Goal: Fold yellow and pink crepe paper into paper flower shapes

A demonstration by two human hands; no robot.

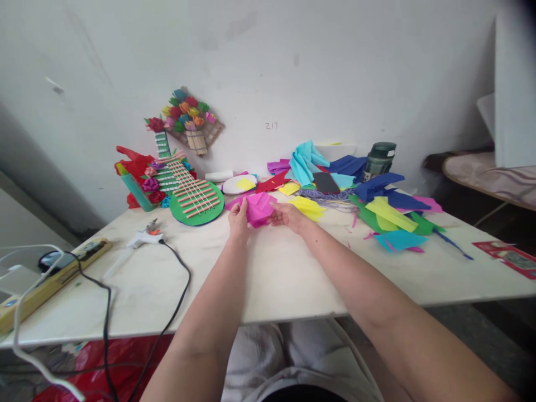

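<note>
A crinkled sheet of magenta crepe paper [259,209] is stretched between my two hands, just above the middle of the table. My left hand [239,219] grips its left side, thumb on top. At the right edge, my right hand [286,216] pinches the paper, with the fingers partly beneath it. Left of my hands lies a green paper-craft lute [196,202] with pink sticks and white strings. A white oval piece [238,183] with a yellow scrap on it sits behind the paper. Yellow crepe paper [307,207] lies close behind my right hand.
A hot glue gun [144,237] and its black cord lie on the left, near a power strip [90,254]. Coloured crepe paper, a dark phone [326,183] and a dark green bottle [379,160] are at the back right. A flower craft [195,120] leans on the wall.
</note>
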